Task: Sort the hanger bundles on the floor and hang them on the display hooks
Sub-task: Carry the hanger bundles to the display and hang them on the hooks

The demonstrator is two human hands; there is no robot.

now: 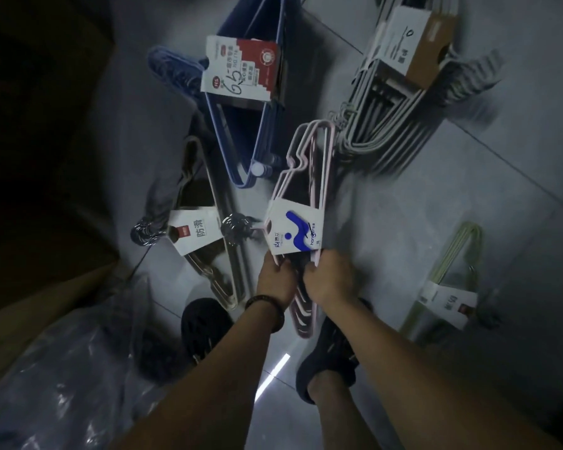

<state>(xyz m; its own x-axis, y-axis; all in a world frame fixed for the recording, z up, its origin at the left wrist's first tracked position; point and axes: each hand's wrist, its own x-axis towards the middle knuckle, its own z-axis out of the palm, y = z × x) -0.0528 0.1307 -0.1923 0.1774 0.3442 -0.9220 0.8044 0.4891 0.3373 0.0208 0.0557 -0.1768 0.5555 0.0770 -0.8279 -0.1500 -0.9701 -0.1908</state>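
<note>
Hands both clenched on one thing: my left hand (275,280) and my right hand (330,277) grasp, side by side, the bundle of pale pink wire hangers (301,315), fingers curled round its wires just below the white card sleeve with a blue swirl (293,230). The bundle's hooks point away from my grip and its shoulder end runs back beneath my wrists, between my black shoes (329,355). A dark beaded bracelet (267,311) sits on my left wrist.

Beyond my grip and a little left lies the bundle of blue hangers (241,144) under a red and white price card (241,71). Beyond and to the right sprawls the bundle of grey-white hangers (381,125) with a brown and white card (413,40). Just left of my grip rests the bundle of pale metal hangers (221,280), banded by a white card. Well right of my grip is the bundle of light green hangers (449,254). All lie on the grey tiled floor (436,190). Crumpled clear plastic wrap (62,378) lies behind and left of my hands
</note>
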